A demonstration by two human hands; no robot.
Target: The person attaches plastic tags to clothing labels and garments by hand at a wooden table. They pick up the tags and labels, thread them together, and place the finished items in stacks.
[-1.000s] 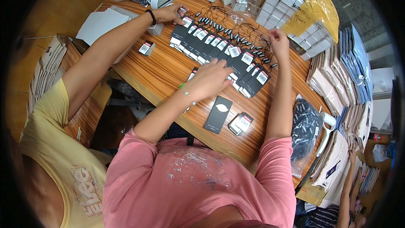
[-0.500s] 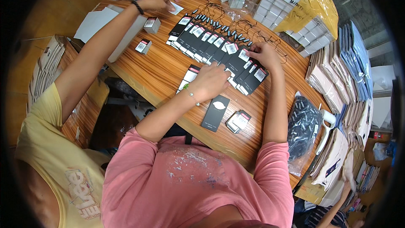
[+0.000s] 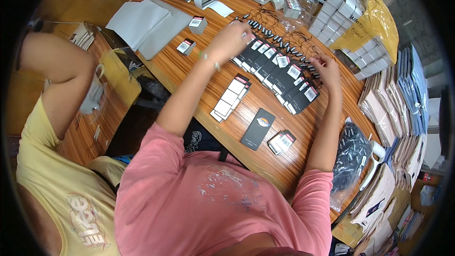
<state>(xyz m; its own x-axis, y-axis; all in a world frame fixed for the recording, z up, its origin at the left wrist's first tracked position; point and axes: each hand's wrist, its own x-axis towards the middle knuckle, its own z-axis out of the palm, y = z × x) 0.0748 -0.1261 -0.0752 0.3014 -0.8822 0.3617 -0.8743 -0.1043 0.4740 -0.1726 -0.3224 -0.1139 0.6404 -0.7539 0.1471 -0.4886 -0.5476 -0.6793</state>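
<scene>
A fanned row of black hang tags [image 3: 271,68] with white barcode stickers lies across the table, its dark cords [image 3: 284,31] and small grey toggles spread along the far side. My left hand [image 3: 231,42] bends over the row's left end, fingers closed at the top of the tags; what they grip is hidden. At the right end, my right hand [image 3: 327,72] has its thumb and fingers drawn together by the cords, and I cannot make out what is between them. Nearer me lie a stack of white-stickered tags [image 3: 231,97], one black card [image 3: 258,129] and a small sticker pile [image 3: 281,142].
Two small tag stacks [image 3: 197,24] and white sheets [image 3: 142,21] lie at left. White boxes in a yellow bag [image 3: 369,28] stand far right, above folded garments [image 3: 379,85]. A bag of black cords [image 3: 350,156] sits by a white tape dispenser [image 3: 374,154]. A co-worker's arm [image 3: 59,57] is at far left.
My left hand has moved from the near side of the tags to their far left end. My right hand stays at the right end. The co-worker's arm has withdrawn left from the table. The view has shifted.
</scene>
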